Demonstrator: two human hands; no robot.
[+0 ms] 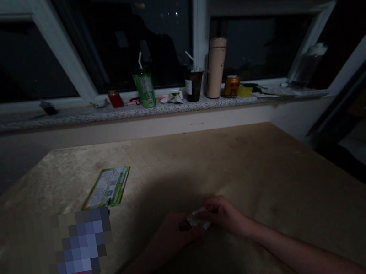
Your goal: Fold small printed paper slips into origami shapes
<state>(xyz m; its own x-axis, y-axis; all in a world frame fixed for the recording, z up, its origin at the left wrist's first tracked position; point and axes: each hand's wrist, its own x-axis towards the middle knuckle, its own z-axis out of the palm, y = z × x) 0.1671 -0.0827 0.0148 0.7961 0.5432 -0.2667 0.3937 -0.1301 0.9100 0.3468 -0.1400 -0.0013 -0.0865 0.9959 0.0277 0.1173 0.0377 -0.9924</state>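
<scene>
Paper slip (199, 219) pinched at either end by left hand (175, 233) and right hand (225, 216) low over table (242, 160), long axis running hand to hand.

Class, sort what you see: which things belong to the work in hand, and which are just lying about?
In hand: small paper piece, held by left hand and right hand.
Lying about: green leaflet, green cup, dark cup, orange can.
</scene>
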